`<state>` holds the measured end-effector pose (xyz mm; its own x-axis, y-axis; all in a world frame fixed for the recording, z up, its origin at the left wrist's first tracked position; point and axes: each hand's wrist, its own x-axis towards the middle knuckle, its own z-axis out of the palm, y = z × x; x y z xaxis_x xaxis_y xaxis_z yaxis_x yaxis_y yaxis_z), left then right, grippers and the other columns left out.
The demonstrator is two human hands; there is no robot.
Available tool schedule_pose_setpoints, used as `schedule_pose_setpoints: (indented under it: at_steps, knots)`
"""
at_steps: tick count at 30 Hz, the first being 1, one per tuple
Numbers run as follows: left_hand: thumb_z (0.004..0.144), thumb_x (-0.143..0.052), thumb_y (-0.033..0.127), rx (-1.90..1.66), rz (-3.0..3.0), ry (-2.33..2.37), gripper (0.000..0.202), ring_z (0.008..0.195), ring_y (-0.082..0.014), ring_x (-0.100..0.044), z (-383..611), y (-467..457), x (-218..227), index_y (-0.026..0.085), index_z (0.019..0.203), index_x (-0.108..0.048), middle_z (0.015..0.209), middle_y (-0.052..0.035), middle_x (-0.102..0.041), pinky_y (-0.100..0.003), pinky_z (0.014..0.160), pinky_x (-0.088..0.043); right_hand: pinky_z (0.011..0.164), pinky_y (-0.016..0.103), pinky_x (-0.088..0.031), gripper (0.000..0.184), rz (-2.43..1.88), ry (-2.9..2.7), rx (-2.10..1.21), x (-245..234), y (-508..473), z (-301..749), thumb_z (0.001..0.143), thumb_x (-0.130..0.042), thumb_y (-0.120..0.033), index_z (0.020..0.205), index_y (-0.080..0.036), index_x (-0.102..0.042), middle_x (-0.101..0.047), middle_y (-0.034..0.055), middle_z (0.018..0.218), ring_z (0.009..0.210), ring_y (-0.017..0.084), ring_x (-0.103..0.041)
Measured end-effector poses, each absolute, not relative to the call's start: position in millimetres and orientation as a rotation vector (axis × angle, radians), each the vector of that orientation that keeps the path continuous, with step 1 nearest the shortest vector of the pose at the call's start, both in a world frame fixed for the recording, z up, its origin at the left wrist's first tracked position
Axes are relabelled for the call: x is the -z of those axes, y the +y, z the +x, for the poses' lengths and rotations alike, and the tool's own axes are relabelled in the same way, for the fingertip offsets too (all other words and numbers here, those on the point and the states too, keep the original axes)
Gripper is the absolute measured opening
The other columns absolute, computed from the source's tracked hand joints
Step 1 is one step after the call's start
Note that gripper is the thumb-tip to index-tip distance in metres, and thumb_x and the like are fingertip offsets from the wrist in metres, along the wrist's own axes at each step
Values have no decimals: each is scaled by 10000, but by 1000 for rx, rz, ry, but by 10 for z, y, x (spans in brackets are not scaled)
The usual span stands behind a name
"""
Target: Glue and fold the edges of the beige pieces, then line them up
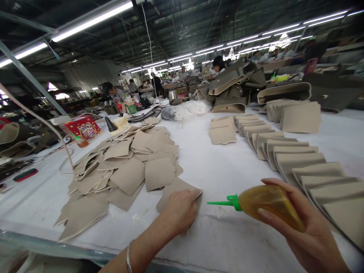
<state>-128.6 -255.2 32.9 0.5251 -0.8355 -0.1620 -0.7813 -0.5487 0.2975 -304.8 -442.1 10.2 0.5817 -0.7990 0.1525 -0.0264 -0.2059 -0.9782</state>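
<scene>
My left hand (182,208) is closed on the right edge of a taupe leather piece (167,195), which lies on the white tabletop near the front. Part of that piece is hidden under my fingers. In my right hand (307,223) is a squeeze bottle (267,203) of amber liquid, tipped on its side. Its thin green nozzle (220,203) points left toward the piece, with a gap between them. A loose heap of similar leather pieces (127,170) spreads to the left. Overlapping rows of folded-looking pieces (301,163) run along the right.
A small stack of pieces (223,131) and another stack (300,117) sit farther back. Behind are a clear plastic bag (187,110), dark handbags (230,85), and a red box (83,127). A brush (25,174) lies at far left. Other people sit in the background.
</scene>
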Motion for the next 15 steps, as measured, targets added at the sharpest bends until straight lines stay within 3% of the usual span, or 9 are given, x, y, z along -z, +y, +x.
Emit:
schedule_pose_setpoints:
  at_steps: [4, 11, 15]
  knots:
    - [810, -408, 109, 446, 2530, -1387, 432, 955, -234, -654, -1263, -2600, -323, 242, 1134, -661, 1028, -46, -720, -296, 822, -463, 907, 412, -495, 550, -1905, 563, 858, -120, -4383, -2954, 636, -802, -505, 1122, -325, -617, -618, 39, 1148, 999, 328, -593]
    - [784, -422, 122, 502, 2503, -1375, 329, 877, -254, -673, -1250, -2655, -388, 221, 957, -684, 929, -54, -733, -298, 732, -464, 805, 387, -533, 514, -2168, 397, 886, -90, -4419, -2815, 746, -736, -531, 1172, -296, -570, -617, 50, 1137, 950, 309, -618]
    - [778, -415, 138, 475, 2456, -1368, 329, 888, -259, -673, -1223, -2649, -334, 234, 944, -683, 927, -47, -735, -301, 723, -457, 713, 364, -551, 479, -2272, 277, 905, -121, -4435, -2787, 801, -704, -510, 1198, -303, -534, -603, 61, 1134, 915, 299, -626]
